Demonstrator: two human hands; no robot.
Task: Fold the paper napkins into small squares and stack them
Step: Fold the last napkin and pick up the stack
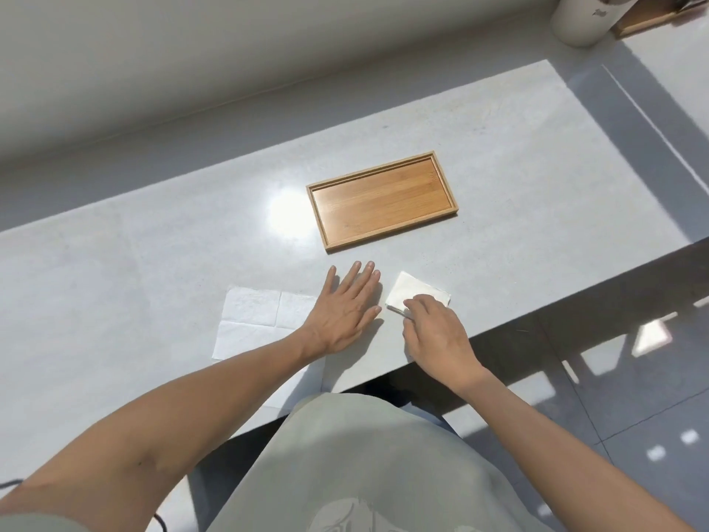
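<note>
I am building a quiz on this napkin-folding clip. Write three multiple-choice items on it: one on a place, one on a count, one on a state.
1. Where does the folded napkin lie?
A. inside the wooden tray
B. on the table, on the near side of the tray
C. on the floor

2. How many napkins lie in the wooden tray?
A. none
B. two
C. four

3. What state is the left hand in?
A. clenched in a fist
B. flat, fingers spread
C. pinching a napkin

Key: 1 B, it sits on the table under the right hand; 2 A, the tray's floor is bare wood; 3 B, the palm lies flat beside the unfolded napkin.
</note>
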